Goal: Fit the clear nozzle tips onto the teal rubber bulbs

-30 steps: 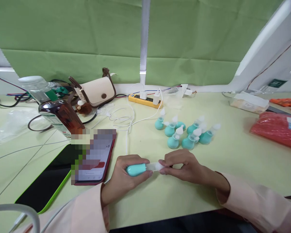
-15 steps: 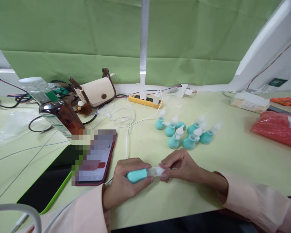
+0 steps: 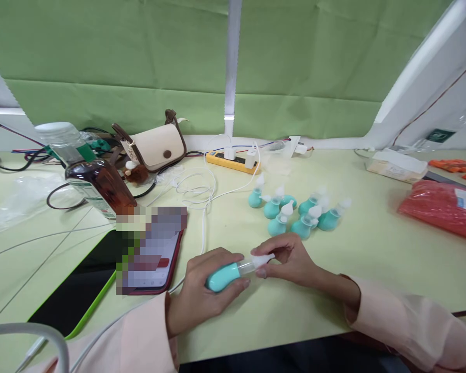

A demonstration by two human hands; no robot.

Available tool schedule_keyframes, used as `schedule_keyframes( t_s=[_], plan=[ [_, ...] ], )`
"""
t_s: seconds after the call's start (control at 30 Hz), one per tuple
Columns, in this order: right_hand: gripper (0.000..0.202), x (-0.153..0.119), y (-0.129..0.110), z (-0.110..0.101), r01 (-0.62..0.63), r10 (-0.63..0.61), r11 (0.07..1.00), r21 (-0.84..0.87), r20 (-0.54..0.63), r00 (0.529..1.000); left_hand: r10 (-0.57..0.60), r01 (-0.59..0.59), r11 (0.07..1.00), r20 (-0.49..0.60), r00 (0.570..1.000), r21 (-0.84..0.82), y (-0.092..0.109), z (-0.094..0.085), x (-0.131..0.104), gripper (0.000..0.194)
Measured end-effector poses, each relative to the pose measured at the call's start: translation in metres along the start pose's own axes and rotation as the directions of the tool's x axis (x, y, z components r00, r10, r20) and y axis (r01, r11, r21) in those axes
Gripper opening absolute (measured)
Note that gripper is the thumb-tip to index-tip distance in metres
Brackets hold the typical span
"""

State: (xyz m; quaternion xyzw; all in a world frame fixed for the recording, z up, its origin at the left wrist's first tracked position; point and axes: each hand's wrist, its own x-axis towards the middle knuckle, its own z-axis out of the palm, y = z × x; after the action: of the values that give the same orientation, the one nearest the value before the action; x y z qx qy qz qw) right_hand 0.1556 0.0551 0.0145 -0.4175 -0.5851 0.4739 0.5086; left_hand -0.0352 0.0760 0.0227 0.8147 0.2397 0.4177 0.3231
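My left hand (image 3: 198, 290) is closed around the teal bulb (image 3: 222, 277) of a nasal aspirator, thumb below and fingers above. A clear tube (image 3: 246, 267) joins the bulb to a white pointed tip (image 3: 262, 259). The thumb and fingers of my right hand (image 3: 295, 263) close on that white tip, whose narrow end points right. The aspirator is held above the table, tilted with its tip slightly higher. Beyond my hands stand several similar teal aspirators (image 3: 278, 226) with white tips, in a loose group.
On the left lie a phone in a green case (image 3: 75, 285), a phone in a red case (image 3: 155, 259) and a leaning brown bottle (image 3: 97, 184). Behind are a cream handbag (image 3: 155, 147), white cables and a yellow power strip (image 3: 233, 162). A red plastic package (image 3: 438, 207) is at right.
The aspirator has tilted, its tip end rising a little. My right fingers have shifted on the white tip, and more of its pointed end now shows.
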Motion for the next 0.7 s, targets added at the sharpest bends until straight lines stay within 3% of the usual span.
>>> schedule_keyframes(
  t_s=[0.1, 0.2, 0.3, 0.37, 0.47, 0.6, 0.7],
  plan=[
    [0.032, 0.001, -0.005, 0.000, 0.083, -0.075, 0.989, -0.122, 0.064, 0.995, -0.026, 0.023, 0.998, 0.040, 0.999, 0.054, 0.003, 0.000, -0.005, 0.030],
    [0.021, 0.001, -0.012, 0.000, 0.243, -0.232, 0.933, -0.267, 0.070, 0.970, -0.140, 0.135, 0.986, 0.050, 0.989, 0.093, 0.004, 0.000, -0.006, 0.032],
    [0.019, 0.000, -0.016, -0.001, 0.446, -0.486, 0.764, -0.465, 0.040, 0.873, -0.190, 0.182, 0.980, 0.094, 0.977, 0.082, 0.000, 0.002, -0.001, 0.028],
    [0.022, 0.000, -0.015, -0.003, 0.505, -0.596, 0.637, -0.583, 0.044, 0.802, -0.163, 0.155, 0.985, 0.113, 0.980, 0.074, -0.003, 0.004, 0.003, 0.028],
    [0.024, 0.002, -0.009, -0.003, 0.514, -0.622, 0.555, -0.654, 0.084, 0.778, -0.162, 0.154, 0.985, 0.123, 0.979, 0.078, -0.008, 0.007, 0.007, 0.030],
    [0.039, 0.005, -0.006, 0.001, 0.498, -0.567, 0.596, -0.629, 0.109, 0.816, -0.223, 0.216, 0.973, 0.115, 0.968, 0.077, -0.012, 0.009, 0.009, 0.025],
    [0.049, -0.005, -0.018, 0.002, 0.485, -0.592, 0.581, -0.653, 0.069, 0.803, -0.316, 0.314, 0.949, 0.084, 0.945, 0.034, -0.015, 0.009, 0.011, 0.020]
  ],
)
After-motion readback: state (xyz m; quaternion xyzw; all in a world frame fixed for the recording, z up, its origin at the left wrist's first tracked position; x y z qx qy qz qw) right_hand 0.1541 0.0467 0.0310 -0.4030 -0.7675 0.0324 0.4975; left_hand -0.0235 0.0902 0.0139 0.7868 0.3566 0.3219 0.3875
